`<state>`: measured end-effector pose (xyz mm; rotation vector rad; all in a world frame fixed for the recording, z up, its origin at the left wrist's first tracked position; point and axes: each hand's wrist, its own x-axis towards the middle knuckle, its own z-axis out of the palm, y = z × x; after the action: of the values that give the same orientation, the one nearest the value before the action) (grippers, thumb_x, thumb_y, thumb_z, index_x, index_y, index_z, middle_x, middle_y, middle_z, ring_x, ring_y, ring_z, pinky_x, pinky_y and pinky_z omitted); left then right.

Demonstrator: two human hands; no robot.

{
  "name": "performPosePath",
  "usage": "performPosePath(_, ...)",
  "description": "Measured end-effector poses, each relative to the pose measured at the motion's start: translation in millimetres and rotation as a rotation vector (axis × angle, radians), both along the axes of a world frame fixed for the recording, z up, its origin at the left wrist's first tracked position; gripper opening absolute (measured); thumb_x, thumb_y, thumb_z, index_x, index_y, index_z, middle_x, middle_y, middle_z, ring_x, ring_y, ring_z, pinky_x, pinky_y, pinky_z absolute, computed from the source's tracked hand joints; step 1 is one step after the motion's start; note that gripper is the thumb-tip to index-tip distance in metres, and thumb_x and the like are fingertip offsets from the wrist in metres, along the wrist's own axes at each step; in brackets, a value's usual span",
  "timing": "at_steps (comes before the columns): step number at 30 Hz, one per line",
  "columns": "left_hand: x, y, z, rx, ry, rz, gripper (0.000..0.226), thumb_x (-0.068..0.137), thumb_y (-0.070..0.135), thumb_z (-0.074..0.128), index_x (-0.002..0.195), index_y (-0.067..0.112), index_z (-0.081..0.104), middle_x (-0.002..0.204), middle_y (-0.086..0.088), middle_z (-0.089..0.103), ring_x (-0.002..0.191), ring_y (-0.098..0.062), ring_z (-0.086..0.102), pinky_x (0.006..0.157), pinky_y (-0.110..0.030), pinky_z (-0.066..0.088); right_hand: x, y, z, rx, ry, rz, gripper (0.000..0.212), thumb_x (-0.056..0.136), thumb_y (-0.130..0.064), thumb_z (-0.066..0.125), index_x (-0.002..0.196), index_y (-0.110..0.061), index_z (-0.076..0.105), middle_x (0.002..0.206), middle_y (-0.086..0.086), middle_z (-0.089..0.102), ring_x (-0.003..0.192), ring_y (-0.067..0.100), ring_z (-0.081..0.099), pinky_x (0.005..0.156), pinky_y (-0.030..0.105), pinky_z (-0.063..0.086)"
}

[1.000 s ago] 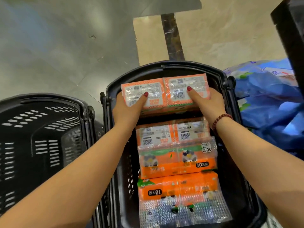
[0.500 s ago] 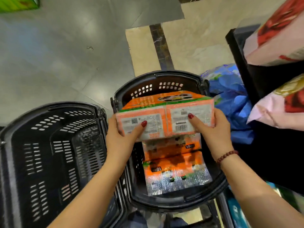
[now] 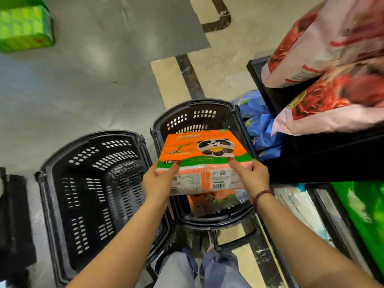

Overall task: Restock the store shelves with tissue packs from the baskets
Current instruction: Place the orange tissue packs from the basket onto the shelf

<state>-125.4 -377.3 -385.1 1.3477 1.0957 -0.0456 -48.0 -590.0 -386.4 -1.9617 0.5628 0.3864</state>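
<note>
flanking the tissue pack (image 3: pixel 204 150): black shelf (image 3: pixel 311 159) (pink bags (image 3: pixel 332 109)), left basket (image 3: pixel 93 183)

Single view, from a wide-angle camera worn on the person's head. It faces forward and steeply down, over both bare forearms, to the glossy grey floor (image 3: pixel 83 84). Nearest the lens, at mid-frame, the left hand (image 3: pixel 158 183) and right hand (image 3: pixel 254 176) grip an orange panda-printed tissue pack (image 3: pixel 199 150). Farther below lie a black slotted plastic basket (image 3: pixel 112 134) at left and a second black basket (image 3: pixel 199 101) under the pack. A black store shelf (image 3: pixel 322 161) crosses the right edge.
</note>
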Motion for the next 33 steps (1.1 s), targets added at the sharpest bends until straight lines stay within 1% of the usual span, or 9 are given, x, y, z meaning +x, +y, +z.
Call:
performPosePath(2, -16.2, -2.9, 14.6, -0.041, -0.051, -0.019, 0.023, 0.083, 0.018, 0.074, 0.090, 0.038, 0.066, 0.076, 0.018, 0.073, 0.066, 0.002, 0.069, 0.048, -0.018, 0.050, -17.7, -5.6, 13.2, 0.020, -0.019, -0.030, 0.018, 0.071, -0.033, 0.082, 0.071, -0.022, 0.067, 0.066, -0.011, 0.070, 0.064, 0.005, 0.067, 0.061, 0.025, 0.051)
performPosePath(8, -64.3, -14.5, 73.3, -0.089, -0.215, -0.070, 0.036, 0.084, 0.014, 0.072, 0.116, 0.029, 0.067, 0.093, 0.008, 0.076, 0.084, -0.010, 0.072, 0.060, -0.021, 0.054, -71.1, -19.7, 73.1, 0.175, -0.129, -0.054, 0.014, 0.075, -0.019, 0.080, 0.086, -0.018, 0.071, 0.086, 0.003, 0.076, 0.083, 0.021, 0.073, 0.073, 0.039, 0.058)
performPosePath(10, -70.9, -15.0, 95.1, -0.072, -0.273, -0.071, 0.038, 0.082, 0.012, 0.073, 0.116, 0.028, 0.068, 0.092, 0.007, 0.076, 0.084, -0.011, 0.072, 0.058, -0.018, 0.053, -84.1, -22.4, 96.4, 0.231, -0.188, -0.087, 0.014, 0.077, -0.014, 0.078, 0.088, -0.017, 0.070, 0.087, 0.004, 0.076, 0.083, 0.022, 0.073, 0.071, 0.037, 0.058)
performPosePath(13, -79.6, -16.5, 129.3, -0.072, -0.357, -0.084, 0.045, 0.079, 0.008, 0.074, 0.118, 0.028, 0.065, 0.091, 0.006, 0.076, 0.082, -0.012, 0.073, 0.058, -0.016, 0.054, -105.4, -25.9, 132.6, 0.295, -0.295, -0.133, 0.016, 0.079, -0.006, 0.075, 0.093, -0.012, 0.069, 0.088, 0.006, 0.075, 0.079, 0.016, 0.073, 0.062, 0.025, 0.057)
performPosePath(16, -95.2, -24.3, 167.4, -0.107, -0.476, -0.104, 0.053, 0.078, 0.001, 0.072, 0.124, 0.026, 0.062, 0.094, 0.001, 0.076, 0.083, -0.016, 0.073, 0.060, -0.019, 0.056, -130.1, -34.7, 168.9, 0.293, -0.400, -0.148, 0.021, 0.080, -0.003, 0.072, 0.100, -0.006, 0.068, 0.092, 0.005, 0.074, 0.081, 0.014, 0.071, 0.068, 0.027, 0.057)
performPosePath(21, -143.0, -54.8, 219.9, -0.099, -0.651, -0.255, 0.047, 0.083, 0.003, 0.068, 0.124, 0.026, 0.063, 0.097, -0.003, 0.076, 0.085, -0.021, 0.073, 0.063, -0.023, 0.058, -195.1, -66.1, 221.7, 0.283, -0.569, -0.195, 0.019, 0.080, -0.004, 0.072, 0.097, -0.012, 0.068, 0.089, 0.002, 0.074, 0.079, 0.010, 0.071, 0.067, 0.027, 0.058)
performPosePath(24, -178.8, -85.4, 241.8, -0.089, -0.722, -0.327, 0.045, 0.081, 0.007, 0.070, 0.113, 0.038, 0.067, 0.094, 0.004, 0.076, 0.084, -0.016, 0.073, 0.066, -0.025, 0.059, -252.2, -98.4, 245.3, 0.272, -0.651, -0.263, 0.016, 0.079, -0.009, 0.074, 0.091, -0.018, 0.068, 0.086, -0.001, 0.075, 0.083, 0.016, 0.072, 0.067, 0.031, 0.059)
performPosePath(27, -221.1, -123.6, 256.6, -0.124, -0.785, -0.390, 0.042, 0.079, 0.009, 0.072, 0.106, 0.041, 0.069, 0.094, 0.006, 0.076, 0.085, -0.014, 0.073, 0.067, -0.027, 0.060, -319.7, -136.2, 266.5, 0.231, -0.746, -0.359, 0.019, 0.077, -0.009, 0.074, 0.083, -0.025, 0.065, 0.082, -0.010, 0.075, 0.079, 0.010, 0.071, 0.061, 0.022, 0.057)
performPosePath(33, -291.0, -208.5, 272.3, -0.197, -0.847, -0.590, 0.042, 0.077, 0.009, 0.075, 0.093, 0.048, 0.072, 0.093, 0.007, 0.076, 0.088, -0.019, 0.069, 0.076, -0.037, 0.055, -449.7, -206.0, 294.8, 0.149, -0.836, -0.589, 0.025, 0.075, -0.018, 0.074, 0.097, -0.023, 0.066, 0.090, -0.002, 0.075, 0.085, 0.015, 0.072, 0.065, 0.030, 0.060)
